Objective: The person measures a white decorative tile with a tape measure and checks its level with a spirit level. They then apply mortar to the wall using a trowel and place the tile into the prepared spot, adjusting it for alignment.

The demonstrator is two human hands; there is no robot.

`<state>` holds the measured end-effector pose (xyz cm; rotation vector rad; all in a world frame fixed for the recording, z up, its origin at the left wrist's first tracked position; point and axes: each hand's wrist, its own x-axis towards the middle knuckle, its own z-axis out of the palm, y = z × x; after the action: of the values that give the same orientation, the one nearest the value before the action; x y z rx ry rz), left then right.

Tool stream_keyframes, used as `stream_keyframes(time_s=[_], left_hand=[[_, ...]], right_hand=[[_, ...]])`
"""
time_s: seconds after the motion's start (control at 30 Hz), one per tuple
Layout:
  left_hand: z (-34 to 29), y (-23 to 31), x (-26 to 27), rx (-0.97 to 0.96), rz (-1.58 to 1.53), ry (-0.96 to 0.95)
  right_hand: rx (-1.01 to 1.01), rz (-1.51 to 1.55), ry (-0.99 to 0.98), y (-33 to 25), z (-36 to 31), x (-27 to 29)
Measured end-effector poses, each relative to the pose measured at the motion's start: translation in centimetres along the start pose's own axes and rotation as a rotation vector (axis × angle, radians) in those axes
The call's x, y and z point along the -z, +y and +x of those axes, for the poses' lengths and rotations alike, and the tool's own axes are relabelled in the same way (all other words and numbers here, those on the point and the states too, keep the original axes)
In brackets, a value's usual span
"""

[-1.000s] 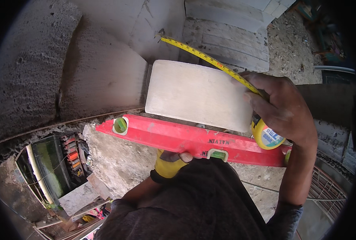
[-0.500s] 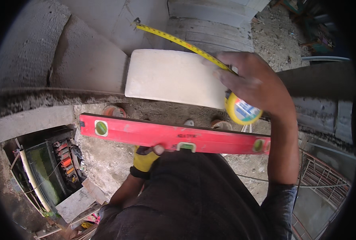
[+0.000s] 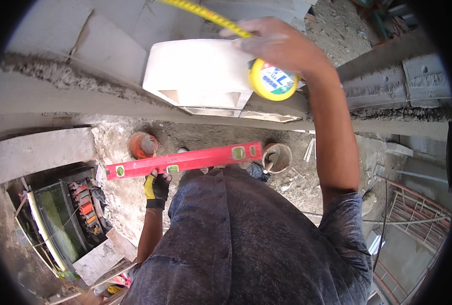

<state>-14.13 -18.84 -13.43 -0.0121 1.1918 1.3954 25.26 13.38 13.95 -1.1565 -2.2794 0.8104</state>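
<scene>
My left hand (image 3: 157, 190), in a yellow and black work glove with bare fingertips, is closed on the lower edge of a long red spirit level (image 3: 200, 159). The level lies across in front of my body, its right end slightly higher in the picture. Up by the wall, my bare, dusty right hand (image 3: 284, 47) grips a yellow tape measure (image 3: 273, 81). The round case shows below the fingers, and the yellow blade (image 3: 205, 13) runs out to the upper left, its tip out of view. Beneath the blade sits a pale block (image 3: 195, 71) with hollows in its near side.
A grey block wall with a mortar-crusted ledge (image 3: 73, 71) runs across in front of me. Below it stand an orange bucket (image 3: 143, 145) and another bucket (image 3: 276, 156) with a tool inside. A glass-fronted tank (image 3: 58, 218) is at left, rusty metal frames (image 3: 414, 216) at right.
The view has shifted, showing the block's near side. The level's right end has swung upward and it looks farther from the camera. My right hand and the tape appear higher and farther left.
</scene>
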Motion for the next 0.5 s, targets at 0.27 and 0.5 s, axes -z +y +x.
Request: stream_keyframes(time_s=[0.27, 0.5], left_hand=[[2.0, 1.0, 13.4, -0.164, -0.010, 0.251], [10.2, 2.4, 19.6, -0.282, 0.434, 0.171]], right_hand=[[0.146, 0.814, 0.252, -0.9, -10.8, -2.1], [-0.735, 1.137, 0.042, 2.9, -23.4, -26.7]])
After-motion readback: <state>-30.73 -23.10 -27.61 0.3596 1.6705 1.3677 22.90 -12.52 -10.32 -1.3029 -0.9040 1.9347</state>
